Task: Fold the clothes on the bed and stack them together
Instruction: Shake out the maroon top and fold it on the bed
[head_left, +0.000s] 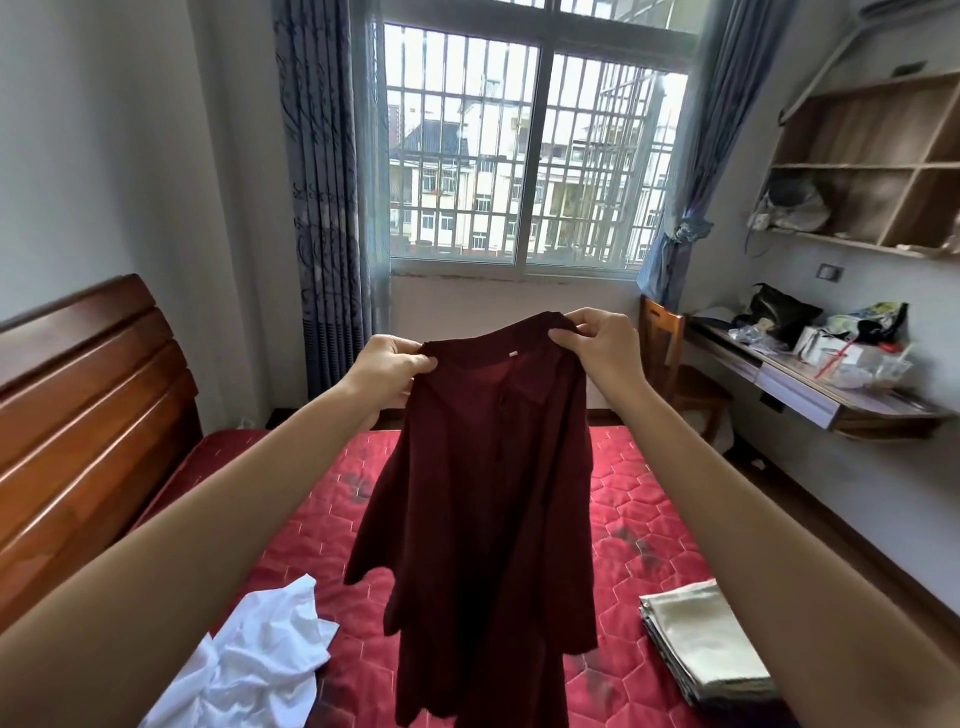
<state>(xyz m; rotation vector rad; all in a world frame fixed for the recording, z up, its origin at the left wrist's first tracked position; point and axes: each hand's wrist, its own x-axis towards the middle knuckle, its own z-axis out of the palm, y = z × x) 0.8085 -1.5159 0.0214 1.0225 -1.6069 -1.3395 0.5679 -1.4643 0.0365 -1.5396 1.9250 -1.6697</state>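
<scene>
Above the red quilted mattress of the bed (649, 519), both hands are holding a dark maroon shirt (483, 493) up in the air by its neckline. The left hand (387, 366) is pinching the left end of the collar between thumb and curled fingers. The right hand (597, 343) is gripping the right end of the collar, slightly higher than the left. The shirt is hanging down freely in loose folds, clear of the mattress at its upper part; whether its hem is touching the bed cannot be told. A small pale label is showing inside the neckline.

On the bed, a crumpled white garment (260, 660) is lying at lower left, beside the left forearm. A folded stack of clothes with a pale beige piece on top (701, 644) is sitting at lower right, near the right forearm and well apart from the white garment.

A brown wooden headboard (88, 415) is standing along the left side. A barred window (524, 150) with grey-blue curtains is facing the camera. A cluttered wall-mounted counter (815, 384) is projecting from the right wall, under a wooden shelf unit (872, 166).
</scene>
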